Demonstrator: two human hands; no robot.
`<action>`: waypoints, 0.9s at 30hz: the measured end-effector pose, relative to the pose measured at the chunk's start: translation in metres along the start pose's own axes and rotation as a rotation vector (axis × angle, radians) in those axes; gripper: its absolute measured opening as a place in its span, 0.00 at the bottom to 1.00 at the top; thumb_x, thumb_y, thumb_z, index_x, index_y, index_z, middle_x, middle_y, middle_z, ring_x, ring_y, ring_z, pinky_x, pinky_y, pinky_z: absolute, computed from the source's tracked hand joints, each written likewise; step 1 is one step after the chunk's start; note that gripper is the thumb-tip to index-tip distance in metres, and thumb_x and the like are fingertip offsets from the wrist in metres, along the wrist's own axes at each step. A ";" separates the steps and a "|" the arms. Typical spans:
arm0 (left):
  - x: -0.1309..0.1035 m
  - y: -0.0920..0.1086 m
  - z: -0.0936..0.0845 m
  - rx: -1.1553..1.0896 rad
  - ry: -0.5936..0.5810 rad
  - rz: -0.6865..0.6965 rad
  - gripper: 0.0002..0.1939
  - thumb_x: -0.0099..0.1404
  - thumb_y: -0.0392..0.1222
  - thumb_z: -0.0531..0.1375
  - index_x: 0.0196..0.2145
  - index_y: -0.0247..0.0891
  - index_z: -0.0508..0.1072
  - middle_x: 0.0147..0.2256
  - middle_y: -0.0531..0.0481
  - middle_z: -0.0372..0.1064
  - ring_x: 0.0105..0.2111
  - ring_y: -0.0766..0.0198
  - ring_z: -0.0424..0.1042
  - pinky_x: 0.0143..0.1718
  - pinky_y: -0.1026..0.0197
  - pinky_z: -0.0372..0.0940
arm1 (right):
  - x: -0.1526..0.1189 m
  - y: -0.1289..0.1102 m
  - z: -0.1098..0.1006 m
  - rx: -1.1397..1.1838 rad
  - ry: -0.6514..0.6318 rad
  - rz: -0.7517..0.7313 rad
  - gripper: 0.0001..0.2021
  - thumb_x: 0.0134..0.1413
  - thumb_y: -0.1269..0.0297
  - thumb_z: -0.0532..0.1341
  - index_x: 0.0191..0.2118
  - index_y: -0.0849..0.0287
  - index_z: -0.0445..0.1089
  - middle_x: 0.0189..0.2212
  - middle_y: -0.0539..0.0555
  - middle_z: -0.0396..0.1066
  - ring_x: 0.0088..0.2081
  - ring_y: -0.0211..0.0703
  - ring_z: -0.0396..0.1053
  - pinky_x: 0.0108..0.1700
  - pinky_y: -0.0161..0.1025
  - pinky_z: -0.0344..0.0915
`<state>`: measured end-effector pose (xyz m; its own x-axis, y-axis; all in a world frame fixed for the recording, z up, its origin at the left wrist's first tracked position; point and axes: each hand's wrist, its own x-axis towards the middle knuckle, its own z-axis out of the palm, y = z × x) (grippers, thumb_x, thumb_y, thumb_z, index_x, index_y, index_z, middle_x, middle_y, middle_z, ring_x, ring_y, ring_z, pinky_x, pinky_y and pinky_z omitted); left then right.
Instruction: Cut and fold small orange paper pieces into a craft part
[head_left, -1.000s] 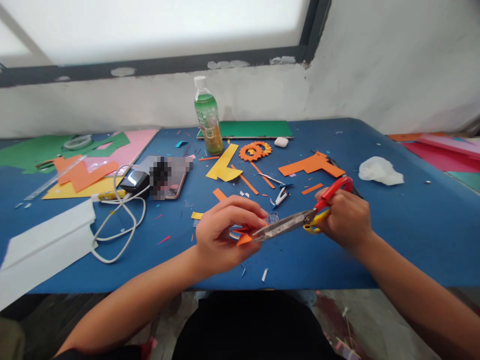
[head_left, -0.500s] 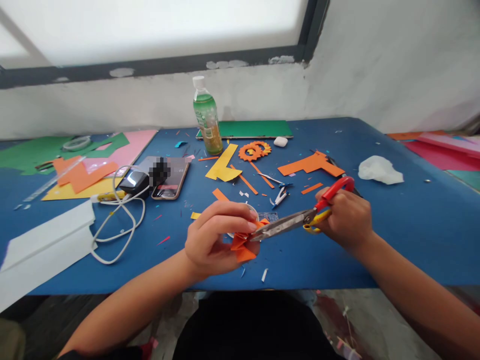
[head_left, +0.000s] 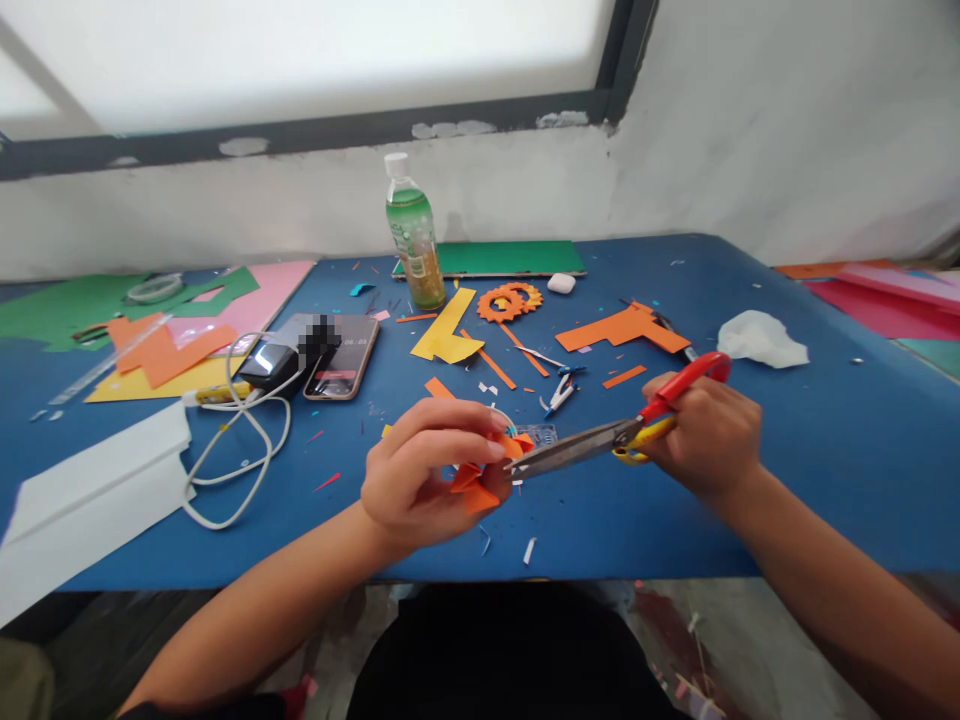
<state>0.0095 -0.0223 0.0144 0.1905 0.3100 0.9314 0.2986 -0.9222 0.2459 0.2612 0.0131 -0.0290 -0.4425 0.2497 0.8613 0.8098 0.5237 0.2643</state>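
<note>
1. On the blue table (head_left: 847,470), a white paper scrap (head_left: 530,551) lies well to the near side of the drawing compass (head_left: 559,392), slightly left.
2. The left hand (head_left: 420,475) is nearer than the compass and to its left. Its fingers curve over the folded orange paper (head_left: 476,490), pinching it toward the thumb side; the paper is also left of the compass, on its near side, above the table.
3. The right hand (head_left: 709,440) is to the compass's right, a little nearer, its fingers curled around the red and yellow handles of the scissors (head_left: 577,448). The blades lie almost together and slant past the compass's near side, tips at the orange paper; whether they touch it, I cannot tell.
4. Well left of the compass lie a white sheet (head_left: 97,480), a looped white cable (head_left: 281,440) and a phone (head_left: 341,362).
5. Just beyond the compass, a yellow paper piece (head_left: 448,340) lies to its left and a stepped orange piece (head_left: 615,333) to its right.
6. Farther beyond are toothed orange rings (head_left: 491,302), leftward, and a white lump (head_left: 561,284), almost straight behind it.
7. Farthest from the compass, back and left, a bottle (head_left: 415,240) stands upright beside a green board (head_left: 517,259).
</note>
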 end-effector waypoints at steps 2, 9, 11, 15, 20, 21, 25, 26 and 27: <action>-0.002 -0.001 0.000 0.012 -0.010 0.012 0.08 0.53 0.32 0.64 0.30 0.37 0.68 0.30 0.51 0.71 0.28 0.69 0.73 0.26 0.69 0.72 | 0.001 0.000 -0.001 -0.011 -0.002 -0.015 0.05 0.51 0.70 0.53 0.26 0.57 0.58 0.19 0.51 0.68 0.20 0.38 0.62 0.24 0.34 0.58; -0.001 -0.001 -0.001 0.048 0.002 0.010 0.09 0.53 0.31 0.64 0.30 0.37 0.68 0.31 0.52 0.72 0.28 0.70 0.73 0.27 0.69 0.72 | 0.001 0.003 -0.005 -0.082 -0.002 -0.002 0.09 0.53 0.67 0.54 0.23 0.55 0.57 0.15 0.49 0.64 0.20 0.39 0.61 0.24 0.36 0.58; 0.001 -0.001 0.000 0.069 0.013 0.007 0.08 0.53 0.32 0.64 0.30 0.38 0.68 0.30 0.52 0.71 0.27 0.70 0.73 0.26 0.69 0.72 | 0.001 0.003 -0.005 -0.086 -0.003 -0.002 0.11 0.54 0.64 0.55 0.22 0.55 0.58 0.15 0.49 0.64 0.20 0.38 0.61 0.24 0.36 0.58; 0.001 -0.002 0.001 0.090 0.035 0.032 0.07 0.54 0.32 0.63 0.28 0.37 0.68 0.29 0.52 0.71 0.27 0.70 0.73 0.23 0.70 0.71 | 0.001 0.003 -0.006 -0.075 -0.004 0.003 0.12 0.55 0.62 0.54 0.21 0.55 0.57 0.15 0.49 0.64 0.20 0.38 0.61 0.25 0.36 0.58; -0.001 -0.003 0.001 0.083 0.030 0.048 0.06 0.53 0.31 0.63 0.29 0.35 0.69 0.30 0.50 0.71 0.28 0.70 0.73 0.23 0.72 0.70 | 0.001 0.004 -0.006 -0.054 0.015 0.000 0.10 0.53 0.66 0.56 0.23 0.55 0.58 0.16 0.48 0.63 0.21 0.39 0.61 0.24 0.36 0.56; -0.001 -0.003 0.001 0.084 0.032 0.047 0.06 0.53 0.31 0.63 0.29 0.36 0.69 0.30 0.50 0.71 0.28 0.70 0.73 0.24 0.71 0.70 | 0.001 0.004 -0.006 -0.053 0.017 0.003 0.09 0.53 0.66 0.57 0.23 0.55 0.59 0.16 0.48 0.63 0.22 0.39 0.61 0.24 0.36 0.56; -0.001 -0.002 0.001 0.098 0.029 0.041 0.07 0.52 0.30 0.63 0.29 0.35 0.69 0.29 0.51 0.71 0.28 0.69 0.73 0.27 0.69 0.71 | 0.001 0.004 -0.007 -0.073 0.022 0.010 0.12 0.53 0.62 0.57 0.22 0.55 0.58 0.15 0.48 0.62 0.20 0.39 0.60 0.24 0.36 0.56; -0.001 -0.002 0.001 0.102 0.027 0.040 0.07 0.52 0.30 0.63 0.29 0.35 0.69 0.29 0.51 0.71 0.28 0.69 0.73 0.28 0.69 0.71 | 0.001 0.004 -0.007 -0.078 0.021 0.009 0.12 0.53 0.62 0.56 0.22 0.55 0.57 0.14 0.48 0.61 0.20 0.39 0.60 0.24 0.36 0.56; -0.001 -0.002 0.001 0.106 0.027 0.041 0.07 0.52 0.29 0.63 0.29 0.35 0.69 0.29 0.50 0.71 0.28 0.69 0.72 0.28 0.69 0.71 | 0.002 0.004 -0.007 -0.082 0.021 0.008 0.11 0.53 0.63 0.56 0.22 0.55 0.57 0.14 0.48 0.62 0.20 0.39 0.60 0.24 0.36 0.56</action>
<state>0.0094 -0.0206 0.0129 0.1794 0.2652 0.9474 0.3889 -0.9037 0.1793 0.2665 0.0101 -0.0234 -0.4283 0.2364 0.8722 0.8426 0.4533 0.2909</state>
